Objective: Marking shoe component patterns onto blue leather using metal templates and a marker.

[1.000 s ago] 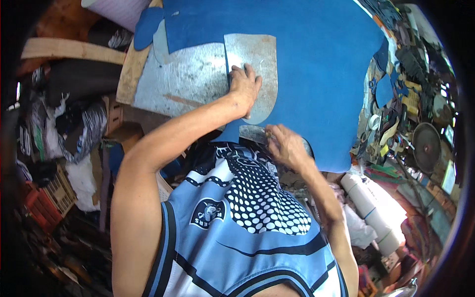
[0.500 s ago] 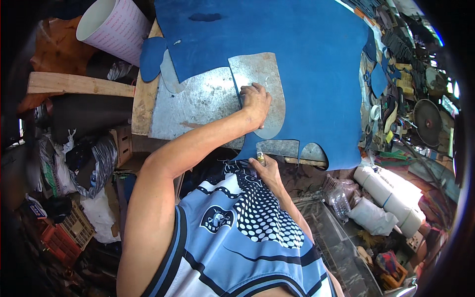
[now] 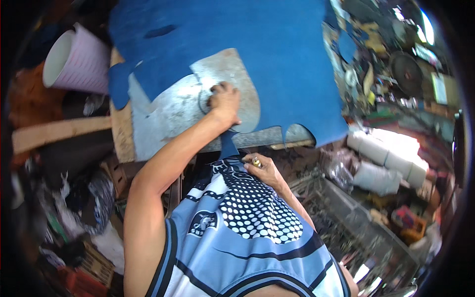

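A large blue leather sheet (image 3: 292, 74) spreads over the work surface, with pieces cut out along its near and left edges. On it lies a grey metal template (image 3: 242, 84) with a rounded near end. My left hand (image 3: 225, 104) bears down on the template, fingers bent near its left edge and thumb toward the rounded end. Close to my body, my right hand (image 3: 264, 172) is closed around a small tool with a brass-coloured end (image 3: 256, 162); its other end is hidden. A narrow blue leather strip (image 3: 228, 144) hangs between the hands.
Bare metal sheet (image 3: 163, 116) shows left of the template, on a wooden board (image 3: 123, 133). A white rolled tube (image 3: 74, 62) stands at far left, above a wooden beam (image 3: 59, 131). White wrapped rolls (image 3: 386, 153) and a clear plastic bottle (image 3: 341, 173) lie at right.
The view has shifted, so the leather appears further left. My right hand has drawn back from the leather's near edge toward my body. My left hand stays on the template.
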`<act>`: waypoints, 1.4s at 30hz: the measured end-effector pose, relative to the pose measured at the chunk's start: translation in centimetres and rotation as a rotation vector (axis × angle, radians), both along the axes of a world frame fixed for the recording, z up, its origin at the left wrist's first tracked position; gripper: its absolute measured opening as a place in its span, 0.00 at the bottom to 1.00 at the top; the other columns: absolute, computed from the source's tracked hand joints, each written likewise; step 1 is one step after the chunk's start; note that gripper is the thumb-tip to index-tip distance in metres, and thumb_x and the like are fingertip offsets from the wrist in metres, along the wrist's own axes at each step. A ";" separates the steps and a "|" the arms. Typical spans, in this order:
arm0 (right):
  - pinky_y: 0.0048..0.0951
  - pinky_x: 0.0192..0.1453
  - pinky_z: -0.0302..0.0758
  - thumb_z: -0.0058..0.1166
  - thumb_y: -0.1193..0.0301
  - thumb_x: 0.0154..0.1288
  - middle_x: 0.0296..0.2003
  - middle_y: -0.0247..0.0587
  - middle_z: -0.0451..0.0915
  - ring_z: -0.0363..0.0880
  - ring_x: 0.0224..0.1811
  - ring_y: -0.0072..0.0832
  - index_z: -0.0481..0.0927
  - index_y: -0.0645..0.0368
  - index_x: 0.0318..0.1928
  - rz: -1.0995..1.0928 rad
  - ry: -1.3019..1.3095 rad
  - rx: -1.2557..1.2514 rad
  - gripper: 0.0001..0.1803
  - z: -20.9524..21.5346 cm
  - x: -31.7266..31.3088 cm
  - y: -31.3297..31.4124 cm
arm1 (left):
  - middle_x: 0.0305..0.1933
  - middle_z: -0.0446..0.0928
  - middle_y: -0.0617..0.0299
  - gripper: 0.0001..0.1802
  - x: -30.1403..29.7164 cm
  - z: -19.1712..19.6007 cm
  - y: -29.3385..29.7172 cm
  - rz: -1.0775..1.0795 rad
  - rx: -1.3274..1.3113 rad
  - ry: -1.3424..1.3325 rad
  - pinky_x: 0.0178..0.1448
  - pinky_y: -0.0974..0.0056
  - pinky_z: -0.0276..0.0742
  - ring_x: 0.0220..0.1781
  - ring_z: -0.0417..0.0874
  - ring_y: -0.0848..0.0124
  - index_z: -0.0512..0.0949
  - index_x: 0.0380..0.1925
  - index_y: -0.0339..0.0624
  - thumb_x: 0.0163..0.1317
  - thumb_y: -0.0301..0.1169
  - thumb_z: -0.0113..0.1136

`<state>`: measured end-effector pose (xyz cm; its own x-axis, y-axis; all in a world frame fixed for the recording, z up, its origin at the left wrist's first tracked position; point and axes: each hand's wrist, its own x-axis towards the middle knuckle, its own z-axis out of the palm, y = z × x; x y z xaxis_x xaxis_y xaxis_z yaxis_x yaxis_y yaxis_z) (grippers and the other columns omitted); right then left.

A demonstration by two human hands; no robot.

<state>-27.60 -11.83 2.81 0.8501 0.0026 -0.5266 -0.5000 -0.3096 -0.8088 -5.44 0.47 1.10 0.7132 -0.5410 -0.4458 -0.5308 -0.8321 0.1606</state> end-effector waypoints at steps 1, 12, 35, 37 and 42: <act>0.27 0.40 0.75 0.62 0.67 0.66 0.31 0.36 0.82 0.78 0.33 0.21 0.81 0.63 0.47 -0.135 0.010 0.037 0.14 -0.1 -0.5 -0.5 | 0.69 0.60 0.37 0.58 0.1 0.0 0.1 -0.002 0.009 0.004 0.51 0.49 0.87 0.64 0.69 0.36 0.66 0.67 0.44 0.36 0.58 0.81; 0.20 0.28 0.73 0.49 0.68 0.75 0.34 0.33 0.74 0.72 0.26 0.16 0.64 0.64 0.70 -0.565 0.012 -0.108 0.27 2.3 1.1 -8.1 | 0.61 0.69 0.37 0.39 1.0 -0.7 -0.1 -0.040 -0.093 -0.105 0.50 0.52 0.85 0.56 0.78 0.42 0.75 0.55 0.38 0.49 0.50 0.76; 0.38 0.52 0.80 0.56 0.62 0.70 0.46 0.39 0.86 0.84 0.47 0.40 0.86 0.51 0.51 1.160 -0.870 -0.366 0.14 -3.2 40.3 1.0 | 0.74 0.60 0.39 0.52 3.3 -1.1 2.2 0.564 0.000 -0.162 0.65 0.46 0.69 0.67 0.69 0.41 0.69 0.66 0.43 0.46 0.62 0.73; 0.40 0.51 0.81 0.55 0.62 0.69 0.45 0.40 0.86 0.84 0.46 0.41 0.86 0.52 0.51 1.169 -0.890 -0.365 0.15 -3.9 40.7 0.8 | 0.73 0.61 0.39 0.53 3.4 -1.3 2.0 0.550 0.008 -0.171 0.63 0.47 0.70 0.66 0.71 0.43 0.69 0.66 0.44 0.45 0.62 0.73; 0.41 0.49 0.81 0.54 0.63 0.69 0.43 0.41 0.86 0.84 0.45 0.42 0.86 0.52 0.51 1.192 -0.875 -0.366 0.15 -3.4 40.6 1.4 | 0.73 0.61 0.40 0.53 3.6 -0.7 2.0 0.546 0.042 -0.125 0.62 0.49 0.70 0.65 0.70 0.44 0.69 0.67 0.44 0.45 0.64 0.72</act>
